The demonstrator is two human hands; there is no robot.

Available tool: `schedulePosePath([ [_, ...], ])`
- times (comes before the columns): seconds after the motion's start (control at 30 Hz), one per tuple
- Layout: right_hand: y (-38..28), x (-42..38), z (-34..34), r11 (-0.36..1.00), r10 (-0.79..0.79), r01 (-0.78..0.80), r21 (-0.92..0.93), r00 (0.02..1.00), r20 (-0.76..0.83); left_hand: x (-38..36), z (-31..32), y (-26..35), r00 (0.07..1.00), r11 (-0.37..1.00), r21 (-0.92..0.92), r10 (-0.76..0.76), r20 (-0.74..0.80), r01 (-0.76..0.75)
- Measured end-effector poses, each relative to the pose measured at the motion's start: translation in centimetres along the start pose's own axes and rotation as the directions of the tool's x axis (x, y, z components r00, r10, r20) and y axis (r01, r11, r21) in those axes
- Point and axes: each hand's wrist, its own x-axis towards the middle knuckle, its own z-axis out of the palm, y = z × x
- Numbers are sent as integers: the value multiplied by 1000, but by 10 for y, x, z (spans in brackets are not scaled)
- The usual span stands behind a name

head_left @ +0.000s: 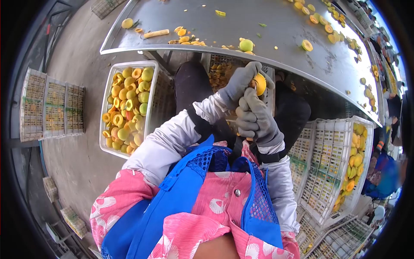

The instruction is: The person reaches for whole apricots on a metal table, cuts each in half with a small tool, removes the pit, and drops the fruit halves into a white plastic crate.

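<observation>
My left hand (242,83), in a grey glove, grips a yellow peach half (260,84) just beyond the table's near edge, above my lap. Close below it, my gloved right hand (258,117) is closed around a pitting tool. Its light handle end (249,139) sticks out under the fist, and the tip at the fruit is mostly hidden by fingers. Both hands meet at the peach. Beneath them, between my knees, a crate (269,93) contains dark orange fruit scraps.
A metal table (185,21) holds peach pieces, a green-yellow peach (246,45) and a wooden-handled tool (156,33). A white crate (151,71) of peach halves stands left. Another peach-filled crate (330,162) stands right, and stacked crates (51,105) stand far left.
</observation>
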Motion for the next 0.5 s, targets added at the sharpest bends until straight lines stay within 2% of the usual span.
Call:
schedulePosePath([
  [0.03,-1,1,-2,1000,15,-15,-10,1000,4,11,-5,-6,991,988,-93,-125,-42,121],
  [0.07,0,1,-4,998,52,-53,-37,998,-28,15,-9,-18,991,988,-103,-121,-53,115],
  [0.13,-2,3,-12,988,117,-126,-93,988,-97,12,-7,-19,982,964,264,50,-180,0],
  [0.17,-1,3,-17,983,166,-169,-67,985,-49,10,-16,-23,989,934,335,144,-34,-124],
  [0.2,0,5,-17,982,172,-175,-68,984,-48,11,-20,-23,989,935,332,144,-40,-123],
  [0.27,3,7,-16,994,112,-112,-4,991,77,14,-26,-24,952,870,395,304,43,-296],
  [0.3,5,11,-13,997,82,-83,4,996,25,4,-19,-14,998,996,72,48,-43,-44],
  [0.33,6,16,-13,996,89,-89,0,996,31,13,-29,-25,997,996,72,52,-52,-48],
  [0.37,7,20,-14,994,61,-65,-86,997,-51,30,-44,-47,988,999,31,28,-152,-24],
  [0.4,9,23,-16,983,26,-49,-176,991,-130,28,-43,-42,968,1000,-16,0,-249,-4],
  [0.43,15,27,-19,961,-35,-14,-276,984,-173,20,-44,-39,982,886,-463,-109,-155,25],
  [0.47,22,33,-24,960,-21,-30,-280,984,-176,16,-39,-39,956,858,-509,-90,-280,-68],
  [0.5,31,41,-30,925,-132,44,-379,969,-209,13,-48,-49,952,901,-427,-65,-298,-72],
])
